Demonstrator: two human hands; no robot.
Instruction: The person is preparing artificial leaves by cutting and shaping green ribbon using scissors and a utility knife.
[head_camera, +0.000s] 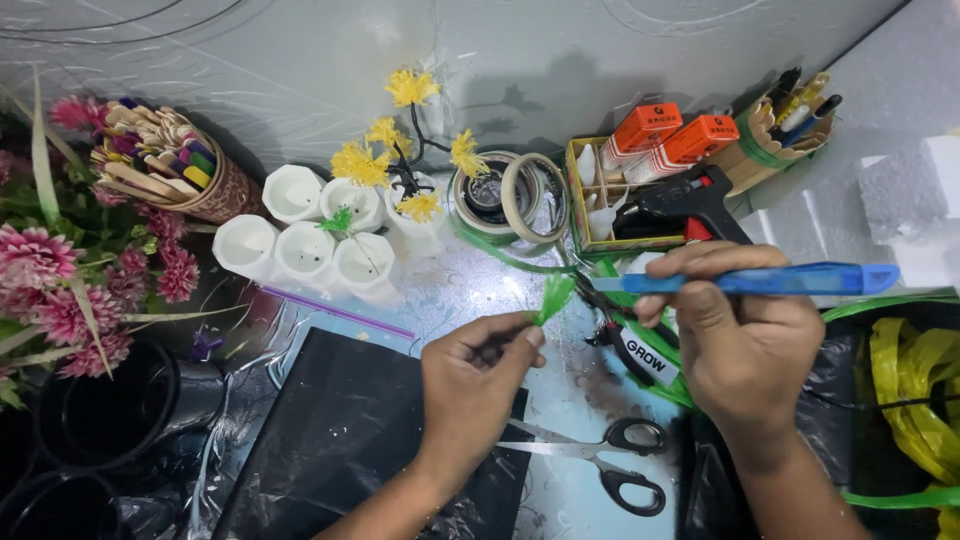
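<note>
Two hands — one green tuft, one blue knife.

My left hand is raised with fingertips pinched together; my right hand is curled closed, knuckles up.

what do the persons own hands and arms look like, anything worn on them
Both are bare. The left hand and the right hand carry no gloves, rings or watch that can be seen, and both forearms are uncovered down to the bottom edge of the picture, with no sleeve or cuff in view. Fingernails are short and unpainted.
</note>
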